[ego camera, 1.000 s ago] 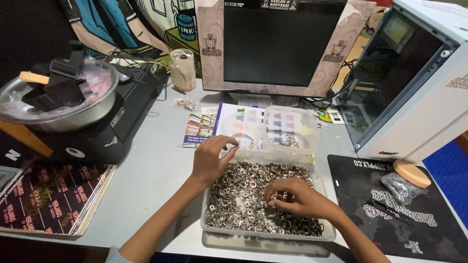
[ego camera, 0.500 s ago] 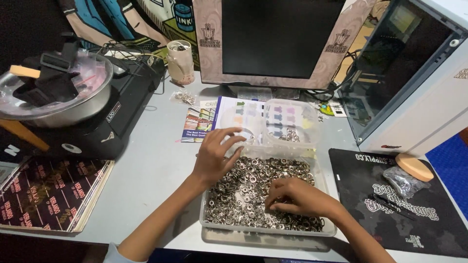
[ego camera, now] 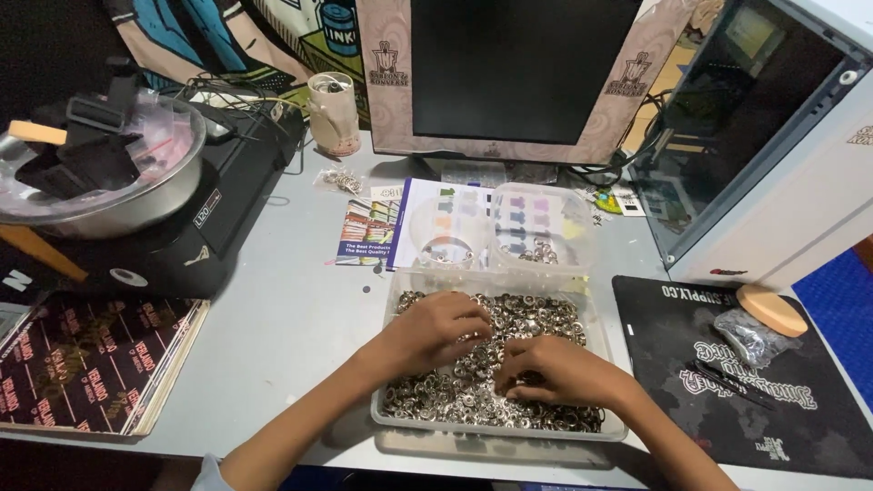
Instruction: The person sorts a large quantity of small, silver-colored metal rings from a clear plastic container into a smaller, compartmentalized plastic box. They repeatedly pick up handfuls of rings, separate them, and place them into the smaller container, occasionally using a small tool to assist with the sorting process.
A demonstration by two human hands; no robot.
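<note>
The left hand point(ego camera: 438, 329) has come down from the far rim of the clear plastic tray point(ego camera: 393, 411), where it hovered half a second ago near the small clear containers point(ego camera: 496, 227), and now lies in the heap of small metal rings point(ego camera: 436, 391) with the right hand point(ego camera: 555, 371); both hands have drawn together over the middle of the tray, so the sorting through the rings appears to go on with two hands rather than one.

The tray sits at the near edge of the bench point(ego camera: 282, 318), a little right of its middle, and the rings fill it from wall to wall; the black mat point(ego camera: 691, 364) lies just beside it toward the right edge.

The left forearm comes in from the near left corner, wrist low, palm down, the fingers curled and pressed down into the rings; whether they pinch one ring I cannot tell, since the tips are buried. The right forearm enters from the near right, the hand cupped palm down, fingers bent together with tips among the rings, close to the left hand's fingertips; no ring is seen lifted clear.

Behind the tray stand the two small containers, on a printed leaflet point(ego camera: 368, 232), before the monitor point(ego camera: 518, 68).
</note>
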